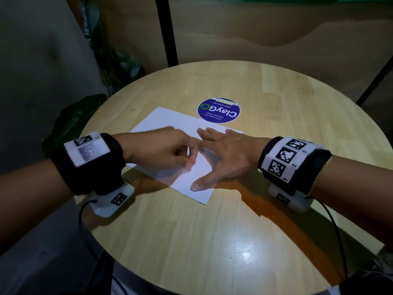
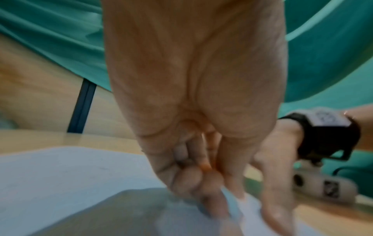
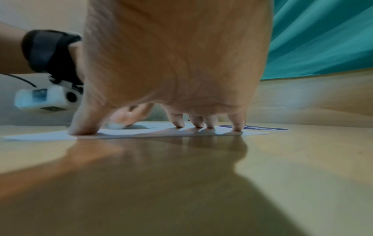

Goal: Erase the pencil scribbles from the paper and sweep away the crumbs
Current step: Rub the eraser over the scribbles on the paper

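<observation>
A white sheet of paper (image 1: 165,122) lies on the round wooden table (image 1: 212,241). My left hand (image 1: 185,158) is curled over the sheet's near half and pinches a small white eraser (image 2: 234,206), whose tip touches the paper. The eraser (image 3: 115,125) also shows low in the right wrist view. Faint pencil lines (image 1: 200,167) run just right of it. My right hand (image 1: 221,154) lies flat with spread fingers, pressing the sheet's right part; its fingertips (image 3: 178,124) and thumb (image 1: 196,185) rest on the paper. Crumbs are too small to make out.
A round blue "ClayGo" sticker (image 1: 219,110) is stuck to the table just beyond the paper. Dark plant leaves (image 1: 74,118) hang past the table's left edge. Bare wood stretches in front of the sheet toward me, and cables trail from both wrist cameras.
</observation>
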Available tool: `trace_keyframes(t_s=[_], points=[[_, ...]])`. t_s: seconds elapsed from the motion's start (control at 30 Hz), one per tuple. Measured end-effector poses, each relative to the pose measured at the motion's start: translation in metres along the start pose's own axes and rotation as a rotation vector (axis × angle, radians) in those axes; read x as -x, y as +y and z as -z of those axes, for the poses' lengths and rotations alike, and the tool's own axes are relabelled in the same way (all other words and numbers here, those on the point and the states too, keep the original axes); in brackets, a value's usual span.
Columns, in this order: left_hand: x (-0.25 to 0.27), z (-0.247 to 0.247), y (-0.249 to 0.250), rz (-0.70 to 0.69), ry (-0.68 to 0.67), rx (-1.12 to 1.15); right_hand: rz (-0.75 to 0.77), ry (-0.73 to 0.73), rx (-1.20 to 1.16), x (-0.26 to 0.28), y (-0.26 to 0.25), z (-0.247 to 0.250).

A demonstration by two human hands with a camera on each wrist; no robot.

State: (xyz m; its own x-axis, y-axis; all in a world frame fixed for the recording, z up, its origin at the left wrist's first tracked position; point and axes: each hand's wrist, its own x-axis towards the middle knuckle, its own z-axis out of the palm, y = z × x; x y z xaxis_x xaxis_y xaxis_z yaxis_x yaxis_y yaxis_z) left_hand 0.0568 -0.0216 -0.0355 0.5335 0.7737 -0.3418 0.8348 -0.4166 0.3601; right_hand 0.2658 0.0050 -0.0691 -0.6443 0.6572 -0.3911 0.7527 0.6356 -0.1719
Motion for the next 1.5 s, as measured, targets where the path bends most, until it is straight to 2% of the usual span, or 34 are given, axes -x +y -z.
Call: trace_keyframes(t_s=[0.07, 0.1, 0.23, 0.27, 0.37, 0.4, 0.53, 0.57, 0.67, 0.7, 0.83, 0.9, 0.97, 1.0, 1.03, 1.13, 1.17, 1.3, 1.33, 1.43, 1.5], points=[[0.002, -0.003, 0.010, -0.025, -0.167, 0.077, -0.003, 0.006, 0.008, 0.001, -0.001, -0.001], [0.000, -0.002, 0.011, -0.029, -0.176, 0.081, -0.003, 0.007, 0.001, 0.000, -0.001, -0.001], [-0.014, 0.002, 0.000, -0.035, 0.094, -0.050, -0.006, -0.009, -0.033, 0.000, 0.002, -0.001], [-0.015, 0.000, 0.000, -0.048, 0.088, -0.036, -0.007, -0.011, -0.033, -0.001, 0.003, -0.002], [-0.013, -0.004, 0.009, -0.096, -0.076, 0.031, -0.015, -0.005, -0.044, -0.005, 0.006, -0.006], [-0.014, -0.003, 0.009, -0.095, -0.080, 0.033, -0.019, 0.001, -0.051, -0.007, 0.007, -0.007], [-0.024, -0.002, 0.002, -0.067, 0.121, -0.054, 0.001, 0.005, -0.063, -0.012, 0.010, -0.010], [-0.023, -0.003, 0.002, -0.070, 0.105, -0.045, 0.001, -0.001, -0.058, -0.012, 0.010, -0.010], [-0.019, -0.002, 0.008, -0.085, -0.082, 0.039, -0.032, -0.017, -0.042, -0.012, 0.009, -0.010], [-0.020, 0.001, 0.008, -0.080, -0.096, 0.048, -0.035, -0.019, -0.042, -0.011, 0.009, -0.009], [-0.028, 0.006, 0.000, -0.060, 0.100, -0.060, -0.005, -0.009, -0.076, -0.009, 0.009, -0.008], [-0.024, 0.003, 0.001, -0.080, 0.020, -0.045, -0.018, -0.016, -0.055, -0.008, 0.008, -0.008], [-0.016, 0.003, 0.009, -0.088, -0.175, -0.001, -0.042, -0.031, -0.026, -0.007, 0.007, -0.008], [-0.014, 0.004, 0.010, -0.085, -0.229, 0.010, -0.048, -0.033, -0.020, -0.007, 0.007, -0.007], [-0.014, 0.005, 0.010, -0.084, -0.213, 0.003, -0.049, -0.034, -0.027, -0.007, 0.007, -0.007], [-0.017, 0.003, 0.004, -0.077, 0.029, -0.051, -0.025, -0.021, -0.077, -0.007, 0.008, -0.007], [-0.016, 0.000, 0.003, -0.081, 0.052, -0.043, -0.022, -0.021, -0.075, -0.006, 0.008, -0.008], [-0.006, -0.002, 0.012, -0.070, -0.179, 0.030, -0.043, -0.032, -0.023, -0.004, 0.007, -0.007], [-0.008, 0.001, 0.012, -0.058, -0.166, 0.028, -0.039, -0.027, -0.030, -0.004, 0.007, -0.007], [-0.025, 0.009, 0.005, -0.001, 0.061, -0.031, 0.003, 0.004, -0.093, -0.006, 0.011, -0.008], [-0.033, 0.011, 0.003, 0.052, 0.107, -0.026, 0.027, 0.000, -0.112, -0.007, 0.015, -0.007]])
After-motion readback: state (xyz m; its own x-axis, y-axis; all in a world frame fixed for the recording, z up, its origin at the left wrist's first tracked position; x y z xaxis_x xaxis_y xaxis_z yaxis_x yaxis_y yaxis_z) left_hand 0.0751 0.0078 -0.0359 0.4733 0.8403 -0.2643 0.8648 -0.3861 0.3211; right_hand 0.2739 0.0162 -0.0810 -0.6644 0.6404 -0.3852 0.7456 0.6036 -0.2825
